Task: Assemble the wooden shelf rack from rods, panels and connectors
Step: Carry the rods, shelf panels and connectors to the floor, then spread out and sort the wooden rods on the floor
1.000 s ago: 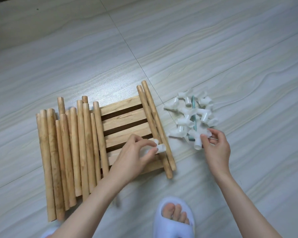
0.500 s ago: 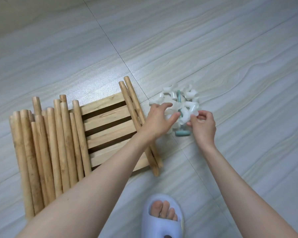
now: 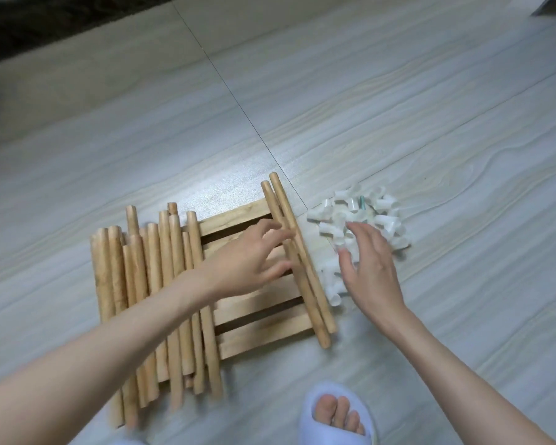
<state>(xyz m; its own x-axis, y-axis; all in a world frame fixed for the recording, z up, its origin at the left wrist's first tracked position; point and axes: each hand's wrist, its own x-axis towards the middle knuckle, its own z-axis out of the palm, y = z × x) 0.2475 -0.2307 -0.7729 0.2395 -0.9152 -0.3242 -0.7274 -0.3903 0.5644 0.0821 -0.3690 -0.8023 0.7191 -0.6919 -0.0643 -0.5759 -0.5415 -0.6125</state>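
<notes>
single head view, looking steeply down, close over floor (image 3: pixel 398 91); hands within arm's reach.

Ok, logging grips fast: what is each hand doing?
Left hand: open, fingers at two wooden rods.
Right hand: open, over white plastic connectors.

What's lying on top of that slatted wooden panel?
Two rods cross the panel's right side, a rod bundle covers its left; the left hand hides the middle slats.
</notes>
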